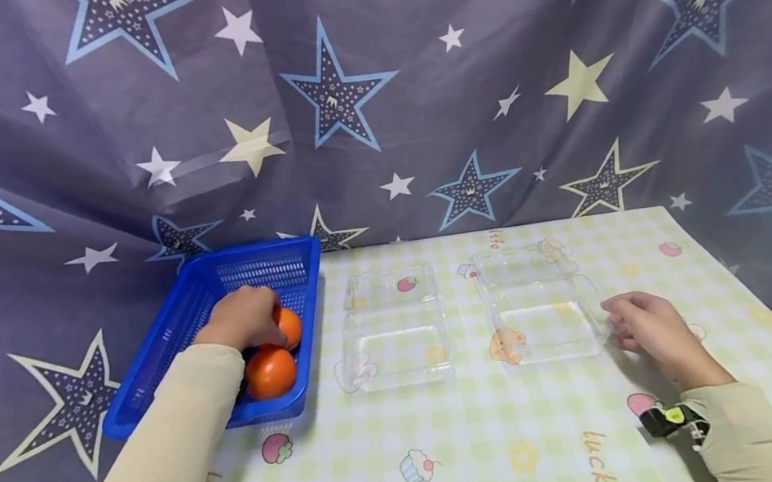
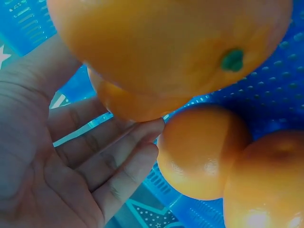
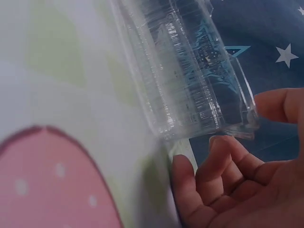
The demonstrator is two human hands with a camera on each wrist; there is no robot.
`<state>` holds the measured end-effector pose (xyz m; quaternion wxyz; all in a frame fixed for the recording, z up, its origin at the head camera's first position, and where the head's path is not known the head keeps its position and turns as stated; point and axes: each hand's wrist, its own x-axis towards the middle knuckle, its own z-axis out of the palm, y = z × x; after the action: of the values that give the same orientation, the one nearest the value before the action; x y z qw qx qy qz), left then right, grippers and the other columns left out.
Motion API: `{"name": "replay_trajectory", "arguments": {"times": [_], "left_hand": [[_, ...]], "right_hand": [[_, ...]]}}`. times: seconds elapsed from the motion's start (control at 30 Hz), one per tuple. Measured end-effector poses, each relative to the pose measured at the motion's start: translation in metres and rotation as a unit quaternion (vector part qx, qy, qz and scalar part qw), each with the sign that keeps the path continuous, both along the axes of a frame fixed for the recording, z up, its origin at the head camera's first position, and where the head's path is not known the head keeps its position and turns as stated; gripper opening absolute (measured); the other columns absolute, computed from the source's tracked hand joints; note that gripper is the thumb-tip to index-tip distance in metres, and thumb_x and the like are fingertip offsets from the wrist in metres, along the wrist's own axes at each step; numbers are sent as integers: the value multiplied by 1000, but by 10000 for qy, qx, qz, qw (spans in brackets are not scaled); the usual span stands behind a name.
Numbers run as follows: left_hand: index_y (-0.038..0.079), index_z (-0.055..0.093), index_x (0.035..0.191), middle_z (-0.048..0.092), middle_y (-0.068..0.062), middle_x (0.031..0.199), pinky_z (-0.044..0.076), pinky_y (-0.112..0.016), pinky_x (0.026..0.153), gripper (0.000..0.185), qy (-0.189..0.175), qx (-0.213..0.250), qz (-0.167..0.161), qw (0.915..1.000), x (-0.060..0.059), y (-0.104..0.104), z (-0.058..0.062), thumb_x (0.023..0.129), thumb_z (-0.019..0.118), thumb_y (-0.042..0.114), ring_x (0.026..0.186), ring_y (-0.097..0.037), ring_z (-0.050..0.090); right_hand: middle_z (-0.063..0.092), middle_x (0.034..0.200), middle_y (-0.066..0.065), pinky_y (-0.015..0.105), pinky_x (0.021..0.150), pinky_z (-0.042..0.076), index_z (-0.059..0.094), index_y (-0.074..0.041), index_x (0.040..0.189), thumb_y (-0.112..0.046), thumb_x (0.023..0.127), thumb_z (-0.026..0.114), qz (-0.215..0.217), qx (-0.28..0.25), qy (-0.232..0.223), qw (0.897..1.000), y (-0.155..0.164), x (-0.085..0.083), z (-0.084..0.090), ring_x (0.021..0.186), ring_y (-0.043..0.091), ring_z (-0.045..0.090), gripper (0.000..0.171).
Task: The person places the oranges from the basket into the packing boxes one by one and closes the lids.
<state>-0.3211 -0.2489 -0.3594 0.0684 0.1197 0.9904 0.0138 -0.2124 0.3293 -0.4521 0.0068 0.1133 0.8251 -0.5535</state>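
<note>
The left hand (image 1: 243, 317) is reaching down into the blue basket (image 1: 151, 364), its fingers curling over the top orange (image 1: 289, 326), which in the left wrist view is sitting against the fingertips (image 2: 151, 127) rather than being fully enclosed. More oranges (image 1: 270, 372) are lying just below the hand in the same basket. The right hand (image 1: 654, 331) is resting on the worktop (image 1: 503, 439) with loosely bent fingers, touching the near corner of the right clear box (image 1: 548, 317); whether it is pinching the edge I cannot tell. Between the two hands the left clear box (image 1: 393, 330) is lying open. Both boxes are holding nothing, so by my judgement the filling is only starting and everything is left. The worktop is wearing a pale checked cloth with cupcake prints, and a star-patterned curtain (image 1: 366, 95) is hanging beyond both hands.
</note>
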Motion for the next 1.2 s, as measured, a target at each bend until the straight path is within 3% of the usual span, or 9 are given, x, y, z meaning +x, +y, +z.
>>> {"name": "replay_trajectory", "arguments": {"times": [0.27,0.47,0.83,1.2], "left_hand": [[8,75,106,68,-9,92,51,-44,74,51,-152,95,135,9997,-2,2,-2,72,91,41,82,-29,58],[7,74,108,69,-10,95,54,-45,76,55,-217,59,153,9996,-6,-2,-9,70,93,42,83,-29,59],[7,72,100,66,-9,88,52,-42,68,48,-438,-150,148,9988,-3,6,3,72,91,41,78,-29,58],[10,66,91,60,-10,85,45,-38,63,44,-460,-254,351,9980,-9,8,6,73,90,42,76,-29,56]], "right_hand": [[56,95,4,24,73,60,52,8,132,-39,105,51,-82,292,-43,9995,4,0,-4,81,8,60,54],[55,91,3,24,75,60,52,9,129,-37,106,52,-39,146,3,9999,3,4,-7,80,9,58,51],[60,94,4,24,74,59,55,10,132,-31,104,51,-220,77,-52,9997,-1,3,-8,82,8,61,49],[60,89,3,24,73,59,56,10,130,-31,104,52,-306,46,67,9995,-1,2,-8,80,10,60,48]]}}
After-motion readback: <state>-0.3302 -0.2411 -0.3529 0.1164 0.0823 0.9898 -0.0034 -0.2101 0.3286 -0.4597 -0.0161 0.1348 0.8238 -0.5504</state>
